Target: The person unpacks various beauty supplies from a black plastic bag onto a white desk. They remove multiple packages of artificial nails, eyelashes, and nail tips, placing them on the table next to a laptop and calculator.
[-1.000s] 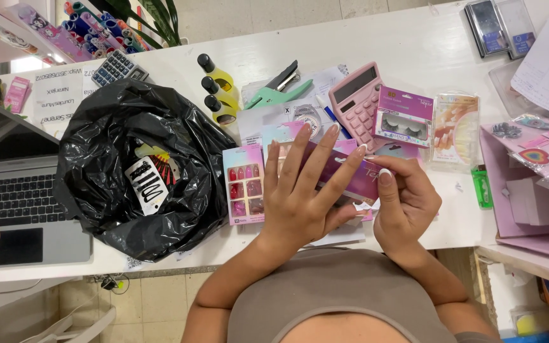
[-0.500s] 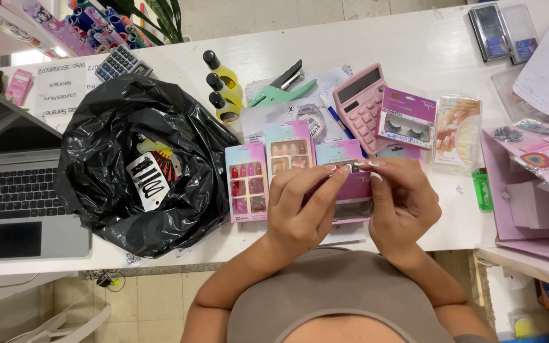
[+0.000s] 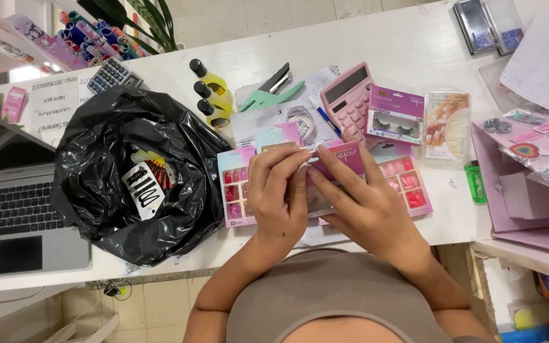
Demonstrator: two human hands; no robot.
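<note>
Hands were joined over a small pink packet (image 3: 344, 159), held just in front of the pink calculator (image 3: 348, 101). The packet's top edge was pinched between the fingertips of the left hand (image 3: 281, 197) and the right hand (image 3: 366, 206), both closed on it in a grasp. Nail sets (image 3: 235, 187) lay beneath, nearer the body than the calculator; a lash box (image 3: 394, 117) sat beside it, and a black bag (image 3: 136, 171) lay well to its left. Handling of the packet seemed under way; a firm fingertip grip at the edge would be needed.
</note>
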